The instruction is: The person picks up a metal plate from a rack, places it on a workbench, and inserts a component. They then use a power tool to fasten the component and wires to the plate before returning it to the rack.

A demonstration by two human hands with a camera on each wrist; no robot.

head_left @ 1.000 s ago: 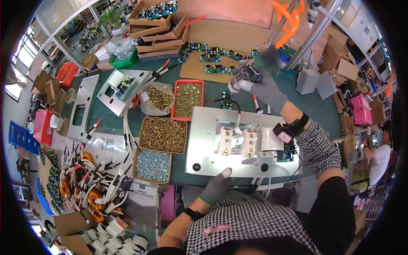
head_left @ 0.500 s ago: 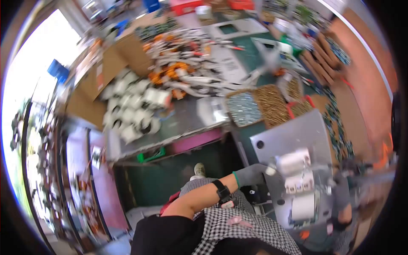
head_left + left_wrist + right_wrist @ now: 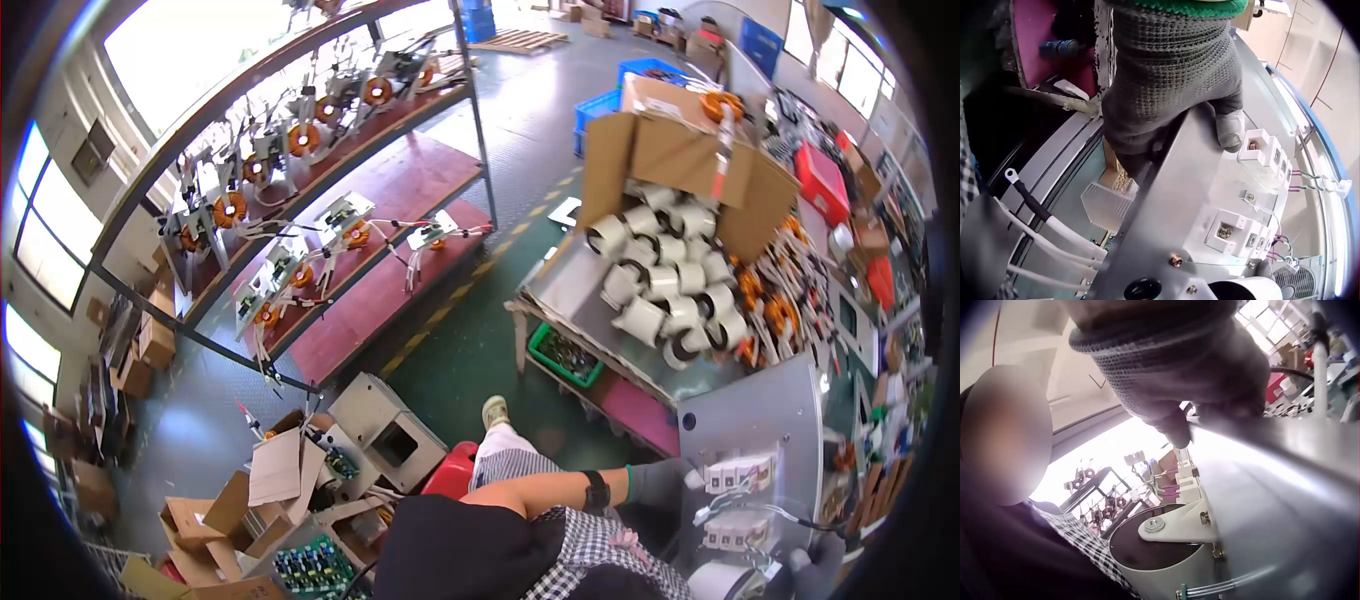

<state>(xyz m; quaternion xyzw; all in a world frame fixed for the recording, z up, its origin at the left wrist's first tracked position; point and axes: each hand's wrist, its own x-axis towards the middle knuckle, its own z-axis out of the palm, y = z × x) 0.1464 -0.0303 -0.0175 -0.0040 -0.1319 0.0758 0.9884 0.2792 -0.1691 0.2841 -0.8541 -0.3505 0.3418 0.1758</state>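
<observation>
A silver metal panel (image 3: pixel 745 415) is at the lower right of the head view, its face carrying white terminal blocks (image 3: pixel 1263 156) and a white cylinder (image 3: pixel 1160 572) with a dark top. My gloved left hand (image 3: pixel 1169 81) grips the panel's near edge, thumb on the face and fingers curled beneath it. On the opposite edge my gloved right hand (image 3: pixel 1191 375) holds on, its thumb over the face near the terminal blocks; its other fingers are mostly hidden. White cables (image 3: pixel 1054 240) with a ring lug run alongside the panel in the left wrist view.
Left of me stands a rack (image 3: pixel 390 190) holding coil assemblies. A bench bears white cylinders (image 3: pixel 665 270) beside an open carton (image 3: pixel 690 155), with a green crate (image 3: pixel 565 355) below. Cardboard boxes (image 3: pixel 215 520) and a grey metal housing (image 3: pixel 385 430) sit at lower left.
The head view has swung left, from the bench to the rack and floor. My right hand has left the power tool and now holds the panel; my left hand has moved onto its edge.
</observation>
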